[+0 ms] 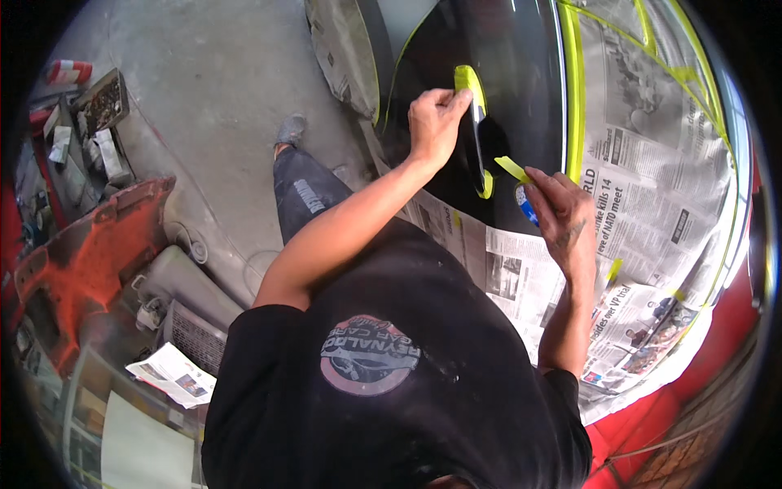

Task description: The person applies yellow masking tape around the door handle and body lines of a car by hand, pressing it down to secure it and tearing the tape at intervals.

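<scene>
A black car door panel [519, 61] lies before me, with a door handle [478, 140] on it. Yellow-green masking tape [469, 78] covers the handle's upper end, and another piece [486, 184] is at its lower end. My left hand [438, 125] pinches at the taped upper end with thumb and fingers. In my right hand [561, 214], to the right of the handle's lower end, is a roll of masking tape [525, 205] with a blue and white core; a free strip [510, 168] sticks out from the fingers. Part of the roll is hidden by the hand.
Newspaper sheets [647, 202] edged with yellow-green tape cover the car at the right and below the door. A covered wheel [345, 55] stands at the top. An orange-red car part [104, 244], a metal tray [104, 101] and a folded newspaper [177, 376] lie at the left.
</scene>
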Demonstrator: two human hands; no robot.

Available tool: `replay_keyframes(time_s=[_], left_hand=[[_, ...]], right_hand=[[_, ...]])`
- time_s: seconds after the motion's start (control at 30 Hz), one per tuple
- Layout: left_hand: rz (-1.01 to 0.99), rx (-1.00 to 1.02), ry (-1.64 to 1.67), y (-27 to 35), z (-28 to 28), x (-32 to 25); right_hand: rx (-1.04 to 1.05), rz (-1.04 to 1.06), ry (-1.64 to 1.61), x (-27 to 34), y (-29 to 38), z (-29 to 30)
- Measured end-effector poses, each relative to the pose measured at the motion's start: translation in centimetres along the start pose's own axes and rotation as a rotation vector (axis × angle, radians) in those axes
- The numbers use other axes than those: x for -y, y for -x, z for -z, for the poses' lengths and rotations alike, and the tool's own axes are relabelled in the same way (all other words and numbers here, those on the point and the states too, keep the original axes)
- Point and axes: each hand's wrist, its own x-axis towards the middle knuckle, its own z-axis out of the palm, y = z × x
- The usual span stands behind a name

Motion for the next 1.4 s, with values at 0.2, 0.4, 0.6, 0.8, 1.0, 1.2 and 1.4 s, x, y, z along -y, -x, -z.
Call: replay_keyframes(time_s=[0.2,0.4,0.6,0.8,1.0,1.2,1.4], left_hand=[[-0.002,0.036,-0.052,-1.3,0.4,-0.5],[0.133,0.114,0.012,-1.7,1.8,-0.5],[0.178,0.287,0.013,-3.0,2.9,-0.5],[0.484,0.312,0.424,1.6,5.9,-0.4],[0.447,0.521,0.6,2.0,6.1,0.1],[0.413,0.308,0.639,1.0,4.7,1.1],[0.484,0.134,0.66,1.3,2.6,1.1]], right_hand=[[0.027,-0.037,-0.101,-0.8,1.7,-2.5],[-0.018,-0.035,-0.154,-0.4,1.7,-2.7],[-0.116,0.033,-0.149,0.2,0.3,-3.2],[-0.118,0.198,0.014,1.1,-3.9,-4.1],[0.053,0.273,0.136,1.6,-6.6,-4.2],[0.159,0.35,0.36,3.4,-8.4,-2.7],[0.182,0.503,0.558,5.6,-10.5,-1.7]])
